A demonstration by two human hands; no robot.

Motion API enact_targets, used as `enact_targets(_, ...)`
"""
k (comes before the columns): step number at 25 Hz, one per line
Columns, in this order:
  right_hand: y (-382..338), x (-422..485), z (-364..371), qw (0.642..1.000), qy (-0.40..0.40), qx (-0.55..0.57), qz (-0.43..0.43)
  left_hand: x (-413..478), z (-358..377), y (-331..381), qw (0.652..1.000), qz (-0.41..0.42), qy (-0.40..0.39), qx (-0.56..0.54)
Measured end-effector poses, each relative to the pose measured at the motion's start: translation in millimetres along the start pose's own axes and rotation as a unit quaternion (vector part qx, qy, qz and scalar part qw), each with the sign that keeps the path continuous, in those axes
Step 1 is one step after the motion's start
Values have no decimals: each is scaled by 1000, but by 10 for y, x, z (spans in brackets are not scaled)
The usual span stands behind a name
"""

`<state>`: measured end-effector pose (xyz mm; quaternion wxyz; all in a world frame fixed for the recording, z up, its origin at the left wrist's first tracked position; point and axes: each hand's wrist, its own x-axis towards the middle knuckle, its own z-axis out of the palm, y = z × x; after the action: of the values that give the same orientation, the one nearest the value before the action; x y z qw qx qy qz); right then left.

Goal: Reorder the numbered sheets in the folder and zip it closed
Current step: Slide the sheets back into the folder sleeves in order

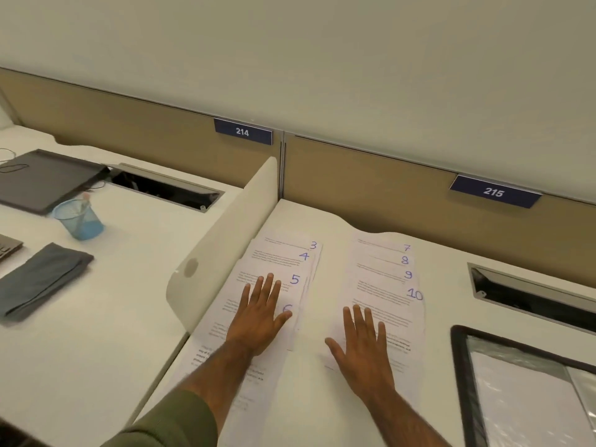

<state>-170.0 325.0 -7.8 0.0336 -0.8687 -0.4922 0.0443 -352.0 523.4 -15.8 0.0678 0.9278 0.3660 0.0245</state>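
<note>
Two fanned columns of white printed sheets lie on the desk. The left column (280, 262) shows handwritten blue numbers 3, 4, 5 and 6 at the sheets' right corners. The right column (383, 275) shows 7, 8, 9 and 10. My left hand (259, 317) rests flat, fingers spread, on the left column, its thumb beside the 6. My right hand (361, 346) lies flat, fingers spread, on the lower part of the right column. The folder (461, 375), clear with a black zip edge, lies open at the right with a white sheet inside.
A white divider panel (225, 240) stands along the left of the sheets. Beyond it are a blue mesh pen cup (80, 221), a grey folded cloth (42, 282) and a dark laptop (42, 179). A cable slot (532, 295) opens behind the folder. Beige partition at the back.
</note>
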Motion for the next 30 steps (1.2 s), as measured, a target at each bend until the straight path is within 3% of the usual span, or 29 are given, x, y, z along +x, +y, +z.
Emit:
enact_targets(7,-570,518,30,1000,-20,-19,13,423,148,-683,999,-3,-10,-37)
enact_targets(14,-675,1490,-106,998,-50,7,38,546,321,-767,998,1,-35,-52)
enact_targets(21,-694,2418,-141,995,-88,41,22,580,394,-784,999,-1,-13,-47)
enact_targets(30,-725,2793,-12,988,-140,45,44,615,397,-799,999,-7,-12,-41)
